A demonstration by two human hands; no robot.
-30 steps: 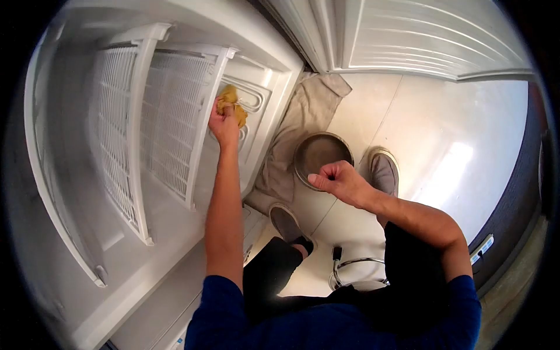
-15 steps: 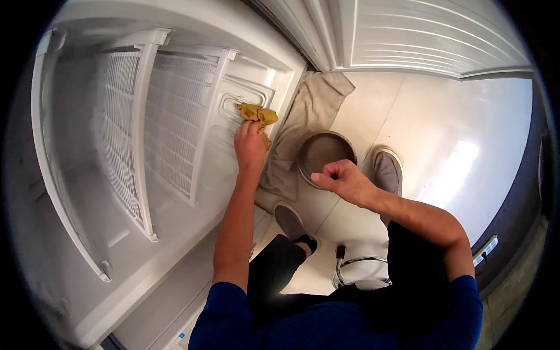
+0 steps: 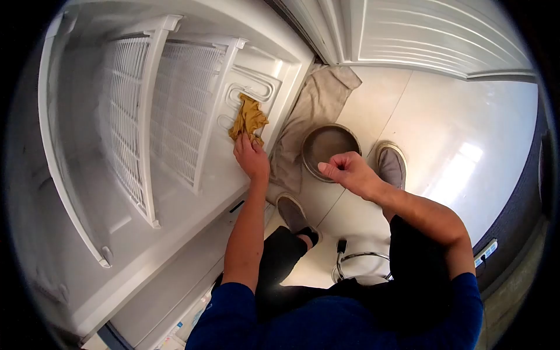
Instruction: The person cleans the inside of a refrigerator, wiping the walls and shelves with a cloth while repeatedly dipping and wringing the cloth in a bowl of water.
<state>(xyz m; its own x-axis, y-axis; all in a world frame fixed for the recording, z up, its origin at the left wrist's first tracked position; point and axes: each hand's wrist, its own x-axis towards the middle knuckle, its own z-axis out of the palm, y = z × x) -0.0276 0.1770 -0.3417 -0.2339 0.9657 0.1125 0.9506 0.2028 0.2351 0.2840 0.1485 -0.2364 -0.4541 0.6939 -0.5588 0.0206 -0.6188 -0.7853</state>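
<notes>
My left hand [image 3: 251,156] is closed on the lower end of a crumpled yellow-brown cloth [image 3: 249,115]. The cloth lies against the white inner wall of an open freezer compartment [image 3: 273,81], over its raised coil-shaped ridges. White wire shelves [image 3: 184,105] stand just left of that hand. Over the floor, my right hand [image 3: 352,174] hangs with its fingers curled in. Its fingertips are partly hidden, so I cannot make out whether anything is in them. Below it sits a round metal basin [image 3: 329,146] that looks to have water in it.
A grey-beige towel [image 3: 319,99] lies on the tiles along the freezer's edge. The open ribbed door [image 3: 431,35] spans the top right. My shoes [image 3: 391,164] flank the basin, and a chrome-framed stool [image 3: 364,262] is beneath me. A power strip [image 3: 485,252] is at right.
My left hand has moved slightly down with the cloth, which now spreads longer along the wall. My right hand has barely shifted. The whole view has turned a little.
</notes>
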